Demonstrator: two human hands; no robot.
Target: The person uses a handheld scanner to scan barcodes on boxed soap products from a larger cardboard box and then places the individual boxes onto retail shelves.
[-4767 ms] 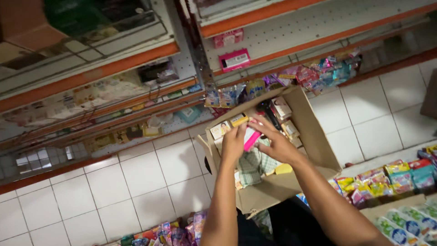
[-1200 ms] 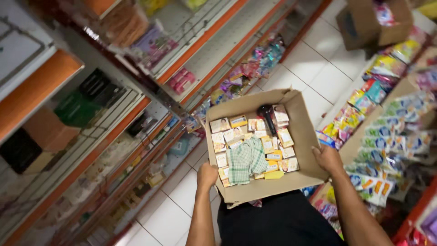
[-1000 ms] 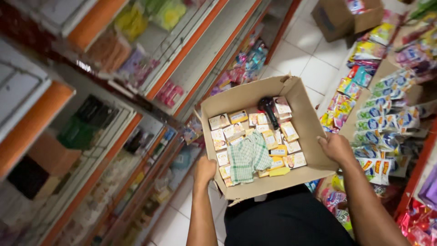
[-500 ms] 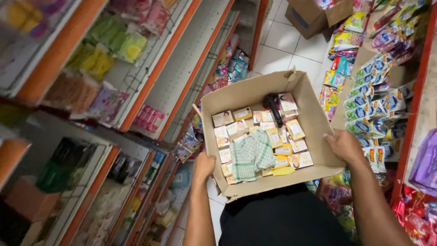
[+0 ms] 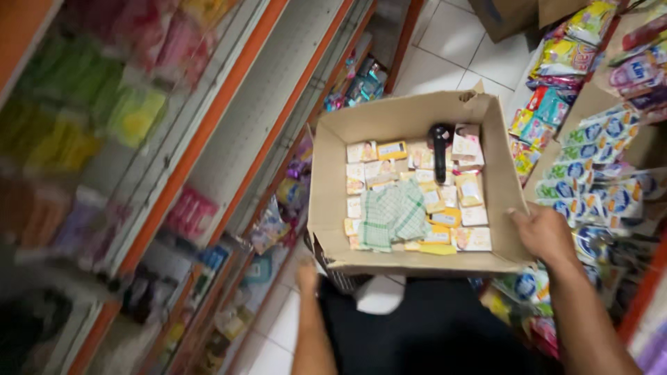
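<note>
From the head camera I look down into an open cardboard box (image 5: 410, 118) held in front of my body, its flaps up and its inside plain brown. The floor of it is lined with small flat packets (image 5: 465, 187) in cream, yellow and orange, laid in rough rows; a green-and-white checked cloth (image 5: 391, 215) lies folded over the near left packets, and a black handheld device (image 5: 440, 142) lies lengthwise near the far wall, its end resting on the packets. My right hand (image 5: 545, 232) grips the box's right wall near the close corner, thumb over the rim and fingers wrapped down the outside. My left hand (image 5: 307, 274) sits below the near left corner, mostly tucked under the box, so I cannot tell whether it is closed on the bottom or only propping it. The box hangs tilted, between an orange-edged shelf rack (image 5: 229, 125) on my left and a rack of bright snack and sachet packs (image 5: 590, 160) on my right. Its left wall is just beside the left rack's edge, its right wall near the packs. A strip of white tiled floor (image 5: 451, 35) runs ahead beyond the far wall, with another brown carton (image 5: 507, 14) standing on it at the top.
</note>
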